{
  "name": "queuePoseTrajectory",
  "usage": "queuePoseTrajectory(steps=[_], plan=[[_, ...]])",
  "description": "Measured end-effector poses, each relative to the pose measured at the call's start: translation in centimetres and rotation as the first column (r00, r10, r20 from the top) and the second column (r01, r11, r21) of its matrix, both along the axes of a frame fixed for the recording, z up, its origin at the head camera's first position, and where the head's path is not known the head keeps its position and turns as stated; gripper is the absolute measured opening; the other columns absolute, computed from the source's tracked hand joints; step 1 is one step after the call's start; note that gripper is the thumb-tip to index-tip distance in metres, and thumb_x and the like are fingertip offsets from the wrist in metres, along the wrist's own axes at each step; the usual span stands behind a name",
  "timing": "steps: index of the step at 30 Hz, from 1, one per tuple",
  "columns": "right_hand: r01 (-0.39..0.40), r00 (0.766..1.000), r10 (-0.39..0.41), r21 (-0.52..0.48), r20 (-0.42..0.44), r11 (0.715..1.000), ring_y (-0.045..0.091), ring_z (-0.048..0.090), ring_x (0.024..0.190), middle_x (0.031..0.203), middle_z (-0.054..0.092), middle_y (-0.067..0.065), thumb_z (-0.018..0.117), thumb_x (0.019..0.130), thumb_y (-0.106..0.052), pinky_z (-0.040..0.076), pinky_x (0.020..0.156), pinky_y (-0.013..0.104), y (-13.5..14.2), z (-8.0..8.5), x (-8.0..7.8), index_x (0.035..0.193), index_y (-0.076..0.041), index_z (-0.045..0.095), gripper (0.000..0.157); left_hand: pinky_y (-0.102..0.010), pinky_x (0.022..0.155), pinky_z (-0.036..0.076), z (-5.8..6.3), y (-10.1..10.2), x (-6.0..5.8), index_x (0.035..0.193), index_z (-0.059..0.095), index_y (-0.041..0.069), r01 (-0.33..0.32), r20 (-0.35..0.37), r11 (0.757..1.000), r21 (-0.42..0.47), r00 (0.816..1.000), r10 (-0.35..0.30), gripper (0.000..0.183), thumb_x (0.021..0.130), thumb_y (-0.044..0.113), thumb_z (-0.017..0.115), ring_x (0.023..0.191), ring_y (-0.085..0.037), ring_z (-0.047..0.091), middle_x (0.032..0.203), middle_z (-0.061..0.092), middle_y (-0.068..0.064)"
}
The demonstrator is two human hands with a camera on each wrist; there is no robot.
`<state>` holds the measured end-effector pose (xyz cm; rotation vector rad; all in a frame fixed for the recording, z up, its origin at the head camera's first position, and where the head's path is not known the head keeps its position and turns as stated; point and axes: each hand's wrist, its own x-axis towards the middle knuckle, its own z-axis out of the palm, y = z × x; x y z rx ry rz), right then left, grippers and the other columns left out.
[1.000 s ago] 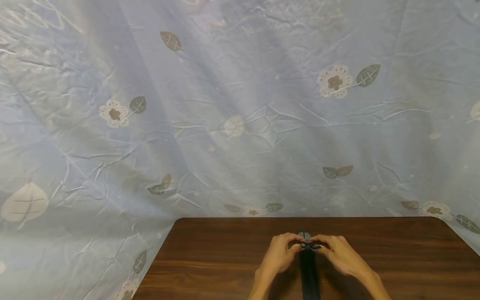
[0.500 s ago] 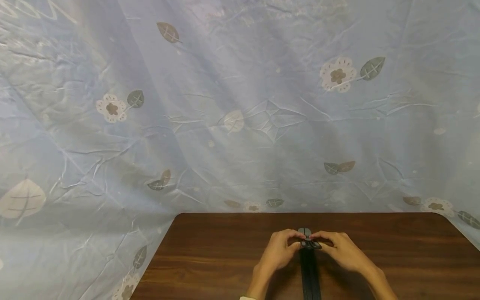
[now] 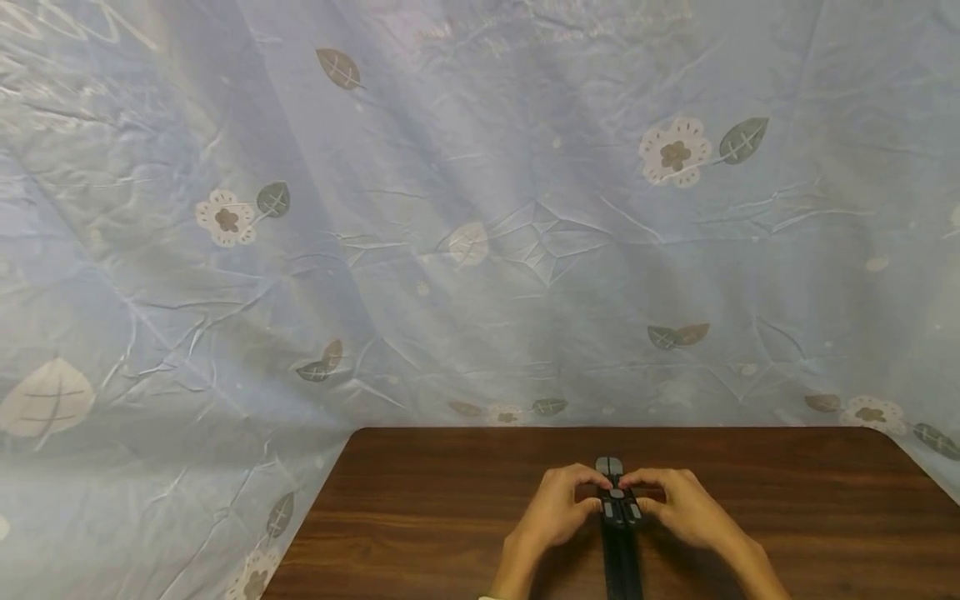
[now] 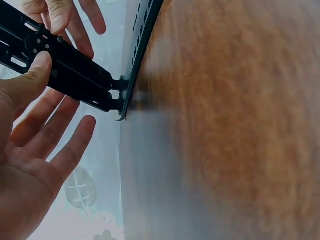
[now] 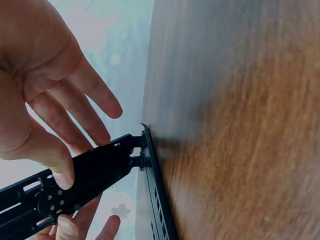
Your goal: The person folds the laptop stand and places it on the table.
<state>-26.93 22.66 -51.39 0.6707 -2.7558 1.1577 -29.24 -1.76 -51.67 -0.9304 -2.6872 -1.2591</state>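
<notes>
A black folding stand lies lengthwise on the table, with grey pads showing near its far end in the head view. My left hand holds the raised hinged arm of the stand from its left side, the thumb on one face and fingers on the other. From the right side, my right hand holds the same arm between thumb and fingers. In the left wrist view this riveted, slotted arm slopes up from hinges on the slotted base bar. The right wrist view shows the hinge joint near the tabletop.
A brown wood-grain table with rounded far corners carries the stand. Behind it and to the left hangs a pale blue sheet printed with flowers and leaves.
The held arm has tilted, so its grey-padded face now shows in the head view where it looked nearly edge-on before. Both hands have shifted only slightly with it.
</notes>
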Motion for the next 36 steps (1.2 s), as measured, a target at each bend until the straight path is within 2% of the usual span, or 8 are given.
queuePoseTrajectory(steps=[4,12,18,24,32,36], plan=[[-0.022,1.0,0.022,-0.003,0.005,1.0,0.042,0.07,0.125,0.131,0.077,0.008,0.08,0.096,-0.014,0.058,0.103,0.06,0.06,-0.12,0.03,0.126,-0.016,0.078,0.03,-0.04,0.112,0.056,-0.22,-0.06,-0.11,0.113,0.082,0.017,0.009,-0.024,1.0,-0.012,1.0,-0.009,0.023,0.094,0.004,0.081,0.125,-0.017,0.07,0.123,0.079,0.003],[-0.059,0.998,0.059,-0.021,0.008,0.998,0.041,0.072,0.122,0.132,0.077,0.008,0.081,0.096,-0.022,0.06,0.102,0.055,0.21,-0.29,0.05,0.123,-0.014,0.078,0.028,-0.033,0.109,0.056,-0.38,-0.07,-0.21,0.108,0.083,0.014,0.031,-0.067,0.999,-0.038,0.997,-0.034,0.02,0.091,0.005,0.084,0.119,-0.012,0.071,0.115,0.08,0.004],[-0.073,0.997,0.073,-0.01,-0.005,0.997,0.04,0.073,0.122,0.13,0.078,0.006,0.083,0.094,-0.023,0.06,0.101,0.053,0.18,-0.34,0.01,0.119,-0.016,0.08,0.027,-0.028,0.107,0.056,-0.42,-0.1,-0.32,0.107,0.083,0.014,0.045,-0.087,0.997,-0.063,0.995,-0.051,0.024,0.087,0.001,0.086,0.116,-0.008,0.071,0.114,0.08,0.005],[-0.092,0.995,0.093,0.021,-0.032,0.995,0.039,0.073,0.119,0.127,0.078,0.005,0.085,0.091,-0.018,0.06,0.1,0.056,0.13,-0.31,-0.04,0.116,-0.017,0.082,0.025,-0.028,0.108,0.056,-0.37,-0.14,-0.39,0.107,0.083,0.014,0.058,-0.071,0.995,-0.077,0.995,-0.064,0.026,0.086,-0.001,0.086,0.117,-0.008,0.071,0.115,0.08,0.005],[-0.101,0.995,0.102,0.049,-0.019,0.994,0.04,0.072,0.119,0.127,0.077,0.006,0.087,0.087,-0.008,0.059,0.1,0.058,-0.04,-0.27,0.17,0.114,-0.014,0.082,0.028,-0.024,0.106,0.056,-0.38,-0.25,-0.31,0.107,0.084,0.014,0.086,-0.086,0.99,-0.115,0.992,-0.096,0.028,0.084,-0.003,0.087,0.114,-0.005,0.07,0.114,0.08,0.007],[-0.108,0.994,0.109,0.056,-0.012,0.993,0.04,0.073,0.117,0.126,0.077,0.008,0.087,0.085,-0.005,0.059,0.1,0.059,-0.2,-0.35,0.36,0.113,-0.012,0.082,0.029,-0.025,0.107,0.056,-0.47,-0.31,-0.15,0.107,0.084,0.015,0.094,-0.071,0.987,-0.132,0.992,-0.104,0.03,0.084,-0.004,0.086,0.115,-0.004,0.07,0.115,0.08,0.008]])
